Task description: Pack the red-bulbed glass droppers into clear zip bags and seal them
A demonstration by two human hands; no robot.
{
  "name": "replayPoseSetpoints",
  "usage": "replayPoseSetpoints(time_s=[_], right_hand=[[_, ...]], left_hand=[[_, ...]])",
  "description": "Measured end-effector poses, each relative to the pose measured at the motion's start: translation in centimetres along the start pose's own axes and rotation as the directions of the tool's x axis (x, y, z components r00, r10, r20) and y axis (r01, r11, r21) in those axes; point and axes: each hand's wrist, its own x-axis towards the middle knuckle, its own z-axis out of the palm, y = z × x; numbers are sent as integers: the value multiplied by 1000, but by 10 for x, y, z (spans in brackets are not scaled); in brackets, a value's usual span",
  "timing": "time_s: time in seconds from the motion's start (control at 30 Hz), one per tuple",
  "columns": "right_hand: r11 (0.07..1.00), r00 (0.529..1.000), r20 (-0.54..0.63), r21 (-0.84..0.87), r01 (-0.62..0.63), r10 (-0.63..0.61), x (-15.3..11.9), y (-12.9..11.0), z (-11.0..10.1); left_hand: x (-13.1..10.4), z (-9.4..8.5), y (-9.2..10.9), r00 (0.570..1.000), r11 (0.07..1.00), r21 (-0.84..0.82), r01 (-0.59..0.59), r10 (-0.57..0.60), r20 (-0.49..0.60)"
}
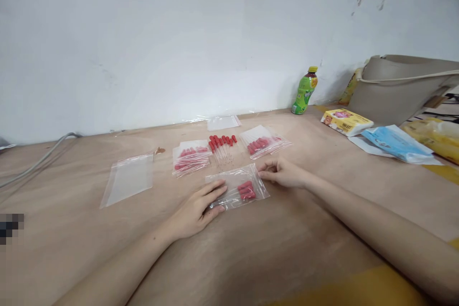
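A clear zip bag (234, 187) with several red-headed pieces (246, 190) inside lies flat on the table, its open end or seal edge towards the right. My left hand (199, 208) rests on the bag's left end with fingers spread. At the bag's upper right corner my right hand (281, 172) has thumb and forefinger pinched at the edge. Behind the bag lie loose red-headed pieces with thin wires (222, 146). A stack of filled bags (190, 157) is left of them, and another filled pile (263, 143) is to the right.
Empty clear bags lie at the left (131, 179) and near the wall (224, 123). A green bottle (304, 93), yellow tissue pack (346, 122), blue packet (399, 143) and grey bin (398, 88) stand or lie right. A cable (46, 153) runs along the left.
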Motion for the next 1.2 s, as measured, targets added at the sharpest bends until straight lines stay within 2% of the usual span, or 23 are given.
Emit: replayPoseSetpoints(time_s=[0.1, 0.17, 0.27, 0.4, 0.57, 0.67, 0.73, 0.8, 0.83, 0.9, 0.93, 1.0, 1.03, 1.1, 1.2], right_hand=[[986, 980, -195, -165, 1, -34, 19, -3, -10], [948, 963, -261, -318, -17, -70, 40, -5, -12], [861, 933, -360, -480, -168, -19, 79, -11, -6], [771, 887, -446, -521, -368, 122, 120, -18, 11], [747, 864, -442, -482, -457, 243, 139, -22, 29], [741, 841, -471, -457, -492, 268, 135, -26, 29], [764, 843, -481, -441, -471, 242, 126, -27, 23], [844, 861, -478, -378, -380, 174, 110, -23, 11], [905, 876, -469, -313, -289, 117, 100, -19, 6], [980, 862, -502, -127, -155, 72, 75, -5, -4], [993, 849, -520, -15, -117, 92, 63, 4, -7], [977, 824, -540, 203, -66, 168, 39, 19, -8], [965, 827, -535, 260, -33, 173, 29, 24, -6], [942, 810, -562, 334, 37, 167, 16, 31, -1], [917, 774, -616, 379, 126, 148, 10, 29, 9]], left_hand=[[0, 0, -1, 1000, 1000, 5, 6, -6, 12], [0, 0, -1, 1000, 1000, 1, 8, -8, 13], [0, -1, 0, 1000, 1000, -8, 8, -8, 9], [-1, -2, 0, 1000, 1000, -14, 3, -2, 29], [-1, -2, -1, 999, 1000, -5, -4, 4, 35], [-2, -2, -1, 1000, 1000, -9, -1, 1, 31], [-2, -2, -1, 1000, 1000, -15, 2, -2, 30], [-2, -1, 0, 1000, 1000, -18, 9, -9, 27], [-2, -1, 0, 1000, 1000, -20, 11, -11, 24], [-1, -1, 1, 1000, 1000, -22, 9, -9, 14], [-1, -1, 1, 1000, 1000, -25, 6, -6, 10], [-1, -1, 1, 1000, 999, -33, -3, 3, 5], [-1, -1, 0, 1000, 999, -35, -5, 5, 5], [-1, -1, -1, 1000, 999, -36, -3, 3, 9], [-2, -1, -1, 1000, 1000, -29, 8, -8, 16]])
